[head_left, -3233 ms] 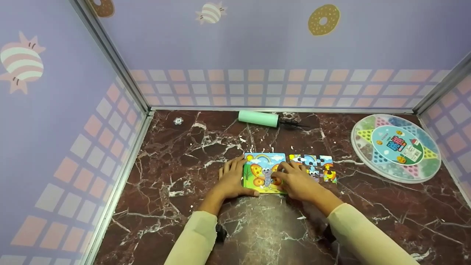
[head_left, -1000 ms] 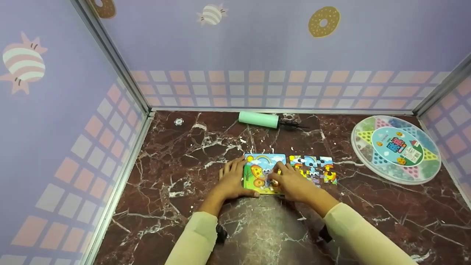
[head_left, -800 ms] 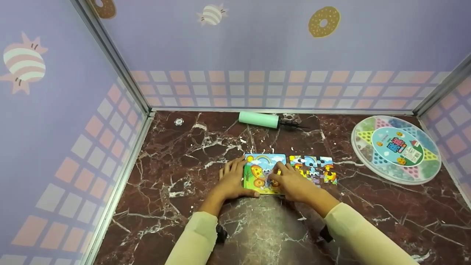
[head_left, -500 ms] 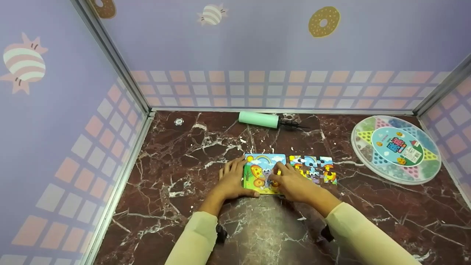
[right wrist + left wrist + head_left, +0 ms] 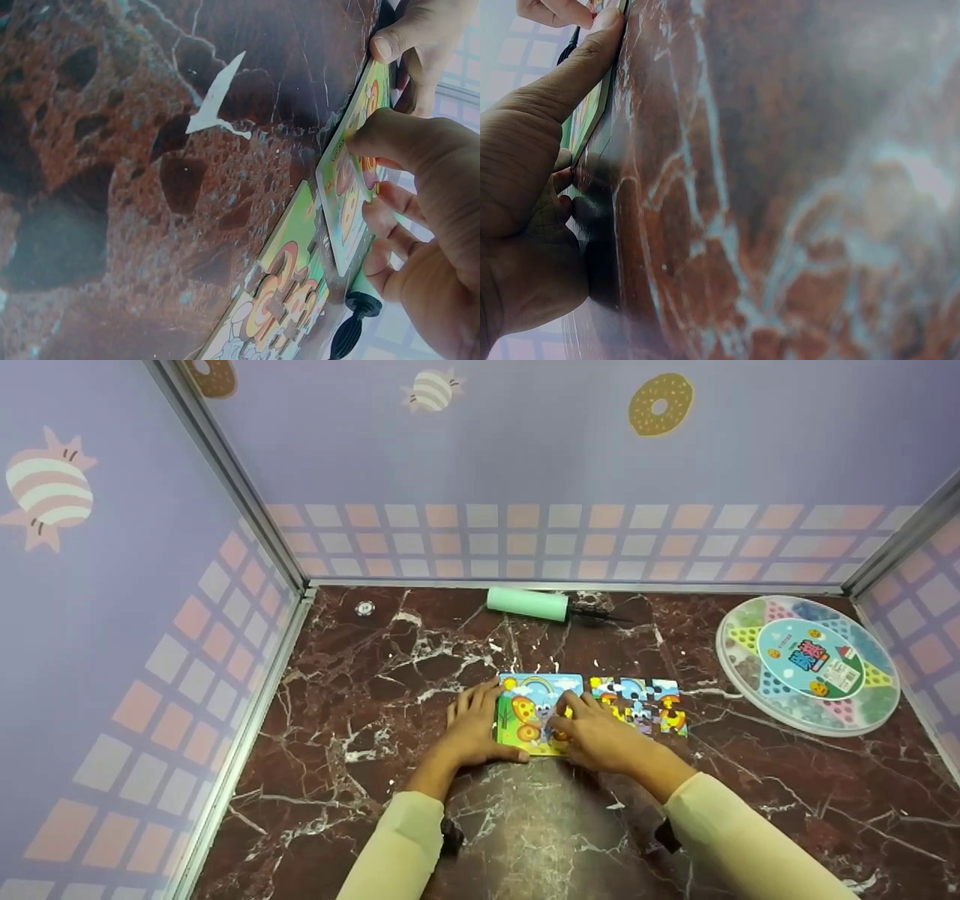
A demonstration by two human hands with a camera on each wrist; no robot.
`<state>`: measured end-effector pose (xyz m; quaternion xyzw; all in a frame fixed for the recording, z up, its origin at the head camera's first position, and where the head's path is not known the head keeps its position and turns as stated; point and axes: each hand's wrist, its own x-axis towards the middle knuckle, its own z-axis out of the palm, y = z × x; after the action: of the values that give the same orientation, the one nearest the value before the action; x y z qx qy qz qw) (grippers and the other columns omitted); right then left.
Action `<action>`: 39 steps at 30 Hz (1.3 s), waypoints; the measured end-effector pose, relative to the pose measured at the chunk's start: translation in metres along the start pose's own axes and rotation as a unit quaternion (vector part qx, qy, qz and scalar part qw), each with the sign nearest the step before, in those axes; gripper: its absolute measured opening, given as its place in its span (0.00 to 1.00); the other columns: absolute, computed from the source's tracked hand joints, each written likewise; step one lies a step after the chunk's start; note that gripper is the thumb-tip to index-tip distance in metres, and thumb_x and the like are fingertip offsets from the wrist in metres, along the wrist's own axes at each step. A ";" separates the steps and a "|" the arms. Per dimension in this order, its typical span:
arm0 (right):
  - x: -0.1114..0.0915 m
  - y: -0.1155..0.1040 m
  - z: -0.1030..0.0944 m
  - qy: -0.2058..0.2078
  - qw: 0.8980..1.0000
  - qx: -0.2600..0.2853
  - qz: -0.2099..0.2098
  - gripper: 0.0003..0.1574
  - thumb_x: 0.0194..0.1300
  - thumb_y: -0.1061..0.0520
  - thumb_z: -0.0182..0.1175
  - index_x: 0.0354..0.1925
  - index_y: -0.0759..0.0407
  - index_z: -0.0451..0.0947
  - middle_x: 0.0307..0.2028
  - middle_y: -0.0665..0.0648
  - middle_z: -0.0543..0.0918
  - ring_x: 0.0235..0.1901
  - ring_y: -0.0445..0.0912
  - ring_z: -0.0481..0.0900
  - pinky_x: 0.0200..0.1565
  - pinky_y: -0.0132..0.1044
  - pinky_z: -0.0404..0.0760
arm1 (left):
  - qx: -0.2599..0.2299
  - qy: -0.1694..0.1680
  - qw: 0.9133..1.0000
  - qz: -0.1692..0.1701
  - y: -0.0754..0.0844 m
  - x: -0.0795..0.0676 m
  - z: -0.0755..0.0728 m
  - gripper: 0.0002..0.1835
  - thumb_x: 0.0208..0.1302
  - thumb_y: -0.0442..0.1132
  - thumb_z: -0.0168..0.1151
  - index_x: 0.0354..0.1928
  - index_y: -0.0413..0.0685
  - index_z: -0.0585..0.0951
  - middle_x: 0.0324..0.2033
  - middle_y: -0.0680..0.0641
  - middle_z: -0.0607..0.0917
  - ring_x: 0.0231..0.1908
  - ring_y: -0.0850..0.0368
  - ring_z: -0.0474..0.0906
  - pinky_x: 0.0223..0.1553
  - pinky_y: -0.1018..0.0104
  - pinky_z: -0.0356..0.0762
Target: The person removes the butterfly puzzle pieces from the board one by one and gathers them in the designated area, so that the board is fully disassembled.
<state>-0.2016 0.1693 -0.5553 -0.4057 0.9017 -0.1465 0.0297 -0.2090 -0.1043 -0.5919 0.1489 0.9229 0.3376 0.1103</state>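
Observation:
In the head view, a butterfly puzzle board lies flat in front of me. My left hand steadies it, fingers laid along the left edge, thumb stretched along the near edge. Over the lower right part of the picture, my right hand is bent, with thumb and forefinger pinching at a puzzle piece by the butterfly's wing. That hand hides most of the piece. Just right of the board, several loose puzzle pieces lie in rows, some overlapped by my right knuckles.
Behind the board lies a mint-green hand pump with a black end. A round Chinese checkers box stands at the right. Far left, a small round chip rests on the dark marbled table. Patterned walls close three sides.
Since the oldest frame my right hand has shifted slightly left and lower on the board, its thumb and forefinger closer together. My left hand, board and loose pieces stay put.

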 end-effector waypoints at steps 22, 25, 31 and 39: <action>-0.023 0.018 -0.001 0.043 0.999 -0.031 -0.011 0.30 0.62 0.57 0.78 0.62 0.54 0.87 0.57 0.62 0.78 0.56 0.59 0.78 0.61 0.64 0.83 | -0.001 -0.003 1.000 -0.003 -0.010 0.006 0.008 0.73 0.41 0.65 0.91 0.86 0.49 0.61 0.89 0.47 0.55 0.87 0.37 0.46 0.84 0.27 0.42; -0.031 0.023 -0.004 0.044 0.999 -0.022 -0.012 0.30 0.62 0.56 0.78 0.63 0.54 0.87 0.58 0.63 0.79 0.58 0.60 0.78 0.63 0.63 0.84 | -0.003 -0.003 1.000 -0.006 -0.011 0.007 0.009 0.73 0.41 0.65 0.91 0.86 0.50 0.61 0.89 0.48 0.54 0.87 0.37 0.45 0.85 0.28 0.42; -0.045 0.031 -0.006 0.067 0.997 -0.024 -0.042 0.31 0.58 0.61 0.78 0.61 0.57 0.87 0.58 0.65 0.80 0.57 0.59 0.81 0.56 0.56 0.87 | -0.002 -0.003 1.000 -0.007 -0.009 0.005 0.008 0.72 0.42 0.64 0.91 0.86 0.49 0.60 0.89 0.48 0.54 0.87 0.37 0.45 0.84 0.27 0.42; -0.065 0.039 -0.011 0.062 0.998 -0.021 -0.017 0.38 0.54 0.64 0.80 0.65 0.56 0.86 0.59 0.64 0.81 0.55 0.59 0.82 0.54 0.56 0.88 | 0.010 -0.002 1.000 -0.003 -0.003 0.002 0.004 0.71 0.43 0.63 0.91 0.85 0.45 0.61 0.88 0.43 0.57 0.85 0.34 0.48 0.83 0.26 0.45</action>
<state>-0.1887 0.2445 -0.5600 -0.4113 0.8978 -0.1529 -0.0378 -0.2105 -0.1036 -0.5967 0.1481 0.9262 0.3282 0.1119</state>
